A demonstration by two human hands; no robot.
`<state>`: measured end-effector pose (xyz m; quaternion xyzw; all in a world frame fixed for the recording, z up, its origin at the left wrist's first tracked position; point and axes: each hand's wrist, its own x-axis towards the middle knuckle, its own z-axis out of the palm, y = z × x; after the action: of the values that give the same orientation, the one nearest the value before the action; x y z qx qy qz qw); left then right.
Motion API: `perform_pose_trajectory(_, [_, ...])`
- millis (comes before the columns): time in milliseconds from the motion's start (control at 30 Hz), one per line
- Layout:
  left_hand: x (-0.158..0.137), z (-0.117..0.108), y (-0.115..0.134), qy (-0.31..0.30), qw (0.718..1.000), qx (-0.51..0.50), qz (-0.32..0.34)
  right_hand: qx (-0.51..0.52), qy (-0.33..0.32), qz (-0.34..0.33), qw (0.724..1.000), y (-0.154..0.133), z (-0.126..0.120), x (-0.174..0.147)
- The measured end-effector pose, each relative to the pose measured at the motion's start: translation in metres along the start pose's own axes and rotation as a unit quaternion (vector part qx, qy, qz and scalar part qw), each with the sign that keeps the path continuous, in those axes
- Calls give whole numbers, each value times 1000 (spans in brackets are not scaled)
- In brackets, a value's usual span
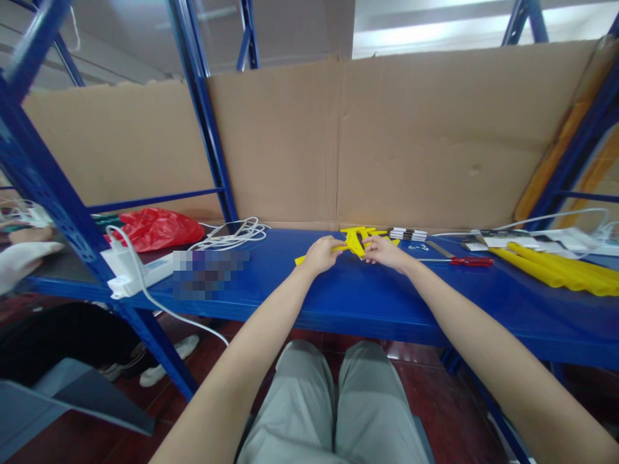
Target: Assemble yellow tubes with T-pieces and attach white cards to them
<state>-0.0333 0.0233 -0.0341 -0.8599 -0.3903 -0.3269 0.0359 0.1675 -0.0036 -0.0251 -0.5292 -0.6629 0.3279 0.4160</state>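
Observation:
Over the blue shelf top, my left hand [321, 254] is closed around a yellow plastic part with a long bar, whose end pokes out to the left of the hand. My right hand [384, 252] meets the wider, angular end of this yellow plastic part [355, 244], its fingers bent against the right side. What the right fingertips pinch is too small to make out. More yellow pieces [367, 231] lie just behind the hands. Right of my right hand rests a screwdriver with a red handle [471, 261], its shaft pointing left.
White-and-black strips [409, 234] lie near the cardboard back wall [411, 142]. Yellow tubes [556, 267] and papers are at the right. At the left are a red plastic bag [159, 229], coiled white cable [236, 232] and a power strip [157, 269]. Another person's gloved hand [29, 258] shows far left.

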Motion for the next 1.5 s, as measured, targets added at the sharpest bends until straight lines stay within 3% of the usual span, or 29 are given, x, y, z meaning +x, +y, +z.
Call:
perform_pose_trajectory(233, [1, 0, 0, 1, 1000, 9, 5, 70, 113, 45, 990, -5, -7, 1])
perform_pose_trajectory(467, [0, 1, -2, -10, 1000, 8, -11, 138, 178, 81, 971, -13, -10, 1])
perform_pose_trajectory(667, [-1, 2, -3, -24, 999, 24, -24, 173, 90, 75, 978, -15, -3, -7])
perform_pose_trajectory(833, [0, 0, -2, -19, 999, 32, -27, 131, 19, 96, 987, -14, -1, -11])
perform_pose_trajectory(1500, [1, 3, -5, -4, 1000, 4, -2, -19, -7, 67, 998, -8, -8, -9])
